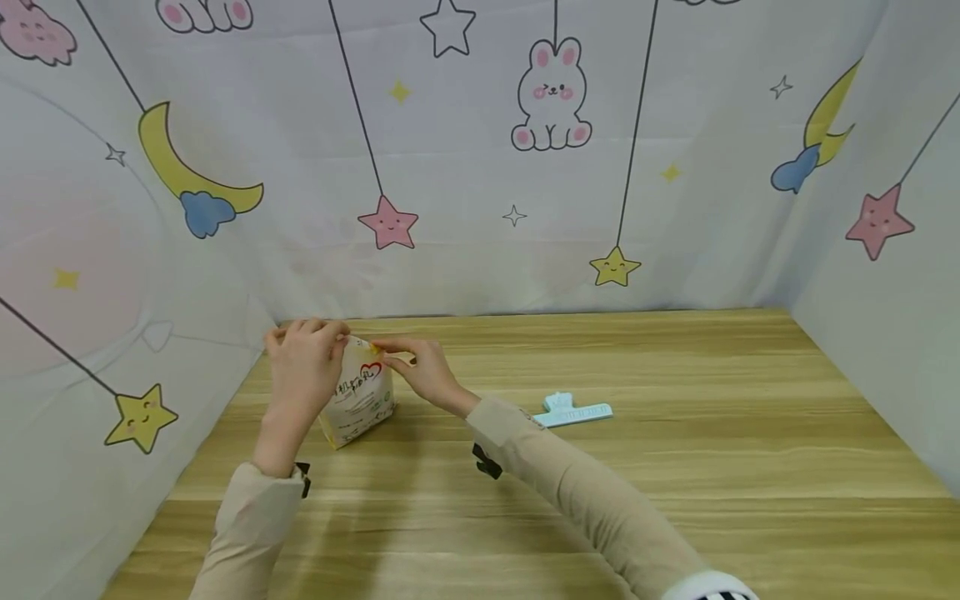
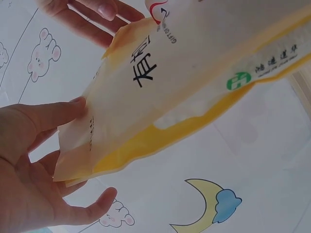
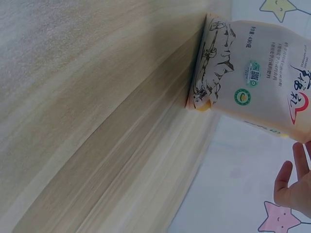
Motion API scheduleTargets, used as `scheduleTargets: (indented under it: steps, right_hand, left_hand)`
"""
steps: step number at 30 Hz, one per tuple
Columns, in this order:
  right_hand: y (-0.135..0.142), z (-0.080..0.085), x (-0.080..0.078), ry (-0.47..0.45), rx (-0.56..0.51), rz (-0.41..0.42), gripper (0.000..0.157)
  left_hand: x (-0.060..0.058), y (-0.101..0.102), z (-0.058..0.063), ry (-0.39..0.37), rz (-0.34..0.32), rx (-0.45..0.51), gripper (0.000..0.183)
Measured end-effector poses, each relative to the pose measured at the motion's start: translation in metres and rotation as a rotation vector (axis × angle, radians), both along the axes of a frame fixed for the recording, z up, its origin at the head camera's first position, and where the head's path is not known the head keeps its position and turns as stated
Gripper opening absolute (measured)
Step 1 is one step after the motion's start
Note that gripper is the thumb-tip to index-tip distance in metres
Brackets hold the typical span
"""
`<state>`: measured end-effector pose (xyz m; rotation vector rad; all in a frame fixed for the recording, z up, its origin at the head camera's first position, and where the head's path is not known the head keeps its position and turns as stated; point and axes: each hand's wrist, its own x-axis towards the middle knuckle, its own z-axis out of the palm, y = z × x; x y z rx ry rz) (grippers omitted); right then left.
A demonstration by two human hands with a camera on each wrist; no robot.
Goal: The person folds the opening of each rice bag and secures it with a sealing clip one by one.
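Note:
A white paper-like food bag (image 1: 360,410) with yellow sides, dark lettering and a red heart mark stands upright at the left of the table. My left hand (image 1: 303,367) pinches its top edge at the left corner, the thumb on the near face in the left wrist view, where the bag's yellow side (image 2: 141,148) shows. At the other top corner, thumb and forefinger of my right hand (image 1: 427,372) pinch the bag. From the right wrist view, the bag's printed lower front (image 3: 243,73) reaches down to the tabletop. A light blue sealing clip (image 1: 573,413) lies apart, right of the right forearm.
The wood-grain table (image 1: 675,500) runs back to a white curtain (image 1: 465,167) printed with stars, moons and rabbits, which also hangs at both sides. The bag stands near the left curtain.

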<state>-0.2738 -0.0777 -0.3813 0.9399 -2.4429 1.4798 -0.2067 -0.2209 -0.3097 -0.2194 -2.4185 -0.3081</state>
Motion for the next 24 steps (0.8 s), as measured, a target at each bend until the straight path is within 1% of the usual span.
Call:
scheduleTargets:
  steps: [5, 14, 21, 24]
  right_hand:
    - [0.0014, 0.0007, 0.0010, -0.020, 0.013, 0.005, 0.033]
    - [0.0022, -0.0007, 0.0010, -0.030, 0.020, 0.007, 0.034]
    - [0.0063, -0.0054, 0.0004, -0.035, 0.026, 0.006, 0.033]
    - [0.0091, -0.0049, 0.0003, -0.035, 0.045, -0.001, 0.034]
  left_hand:
    - [0.0001, 0.0008, -0.0002, 0.002, 0.006, -0.001, 0.006]
    - [-0.0004, 0.0014, 0.0006, -0.004, 0.021, -0.009, 0.007]
    - [0.0003, 0.0016, 0.0011, -0.012, 0.025, -0.004, 0.007]
    - [0.0001, 0.0017, 0.0012, -0.014, 0.027, -0.001, 0.007]
